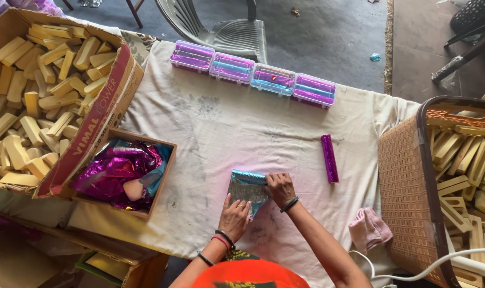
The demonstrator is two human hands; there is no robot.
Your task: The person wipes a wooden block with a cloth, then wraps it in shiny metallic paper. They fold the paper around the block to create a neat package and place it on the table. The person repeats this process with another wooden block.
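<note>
Both forearms reach in from the near edge, wrists bent down over the cloth-covered table (210, 128). The left hand (234, 216) lies flat, fingers spread, pressing a shiny blue foil sheet (246, 189) near the table's front. The right hand (280, 188) pinches the sheet's upper edge, its grip closed on the foil. A purple wrapped bar (329, 158) lies just beside.

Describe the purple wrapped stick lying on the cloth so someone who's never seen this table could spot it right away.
Start at the white cloth-covered table and look toward the brown woven basket on its right. Just left of the basket lies a short purple foil-wrapped stick, alone on the cloth, beyond the right hand. Unlike the four clear boxes along the far edge, it is slim, solid shiny purple and unboxed.
</note>
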